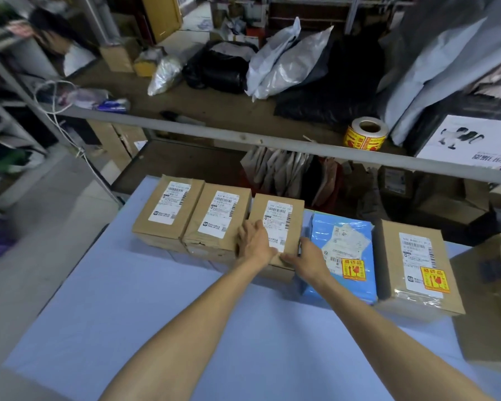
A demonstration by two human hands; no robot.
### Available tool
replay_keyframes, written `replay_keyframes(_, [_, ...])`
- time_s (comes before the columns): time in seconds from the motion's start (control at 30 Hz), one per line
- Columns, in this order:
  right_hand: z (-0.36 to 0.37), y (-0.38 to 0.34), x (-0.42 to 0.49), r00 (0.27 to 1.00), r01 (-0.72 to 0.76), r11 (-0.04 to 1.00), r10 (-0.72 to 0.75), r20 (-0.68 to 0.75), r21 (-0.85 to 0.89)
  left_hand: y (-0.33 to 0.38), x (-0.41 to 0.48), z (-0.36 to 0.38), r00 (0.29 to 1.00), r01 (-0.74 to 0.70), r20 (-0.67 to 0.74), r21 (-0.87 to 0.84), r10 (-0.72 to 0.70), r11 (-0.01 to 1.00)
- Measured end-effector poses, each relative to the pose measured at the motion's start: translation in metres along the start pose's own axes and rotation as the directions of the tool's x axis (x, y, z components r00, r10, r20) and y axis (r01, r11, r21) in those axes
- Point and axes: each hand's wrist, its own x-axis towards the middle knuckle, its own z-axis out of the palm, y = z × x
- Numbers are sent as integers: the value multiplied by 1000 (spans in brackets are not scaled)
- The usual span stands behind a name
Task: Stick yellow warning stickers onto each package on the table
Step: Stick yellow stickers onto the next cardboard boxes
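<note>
Five packages lie in a row: three brown boxes [168, 206] [219, 219] [284, 218] unstickered, a blue bag [342, 256] and right box [417, 259] each bearing a yellow sticker [354, 270] [435, 279].

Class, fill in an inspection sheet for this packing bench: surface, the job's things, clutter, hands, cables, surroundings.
Surface: table under a pale blue cover.
Job's things: five packages in a row; blue package and right box carry yellow stickers; left box, second box and middle box show none. Sticker roll on the shelf.
Clutter: bags on the shelf.
Hands: left hand and right hand both on the middle box.
Cables: white cable at left.
Surroundings: metal shelving, stored boxes.
</note>
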Motion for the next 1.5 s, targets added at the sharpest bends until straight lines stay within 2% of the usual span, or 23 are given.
replay_keyframes(0.37, [14,-4,-9,991,-137,984,136,-15,-113,-18,-7,-5,997,50,61,-77,-45,996])
replay_keyframes(0.6, [28,11,-62,994,-97,993,100,36,-69,-51,-67,-4,994,98,60,-227,-86,969])
replay_keyframes(0.7, [35,27,-89,998,-65,997,65,15,29,-73,-95,4,989,138,90,-343,-113,929])
replay_keyframes(0.8, [33,40,-118,999,-51,993,51,4,109,-87,-126,12,983,180,138,-529,-125,830])
replay_keyframes(0.93, [29,58,-147,998,-48,983,42,37,176,-93,-160,24,979,205,149,-642,-143,739])
replay_keyframes(1.03, [27,69,-163,997,-34,976,18,74,217,-92,-178,29,973,230,166,-662,-159,714])
replay_keyframes(1.13, [22,80,-175,985,-73,952,22,172,296,-89,-192,30,965,259,205,-658,-164,707])
replay_keyframes(1.3, [6,90,-186,958,-32,982,-22,285,184,-83,-211,31,937,312,326,-622,-125,718])
replay_keyframes(1.5, [-22,127,-197,968,-107,963,44,247,246,-49,-225,53,937,270,342,-583,-70,766])
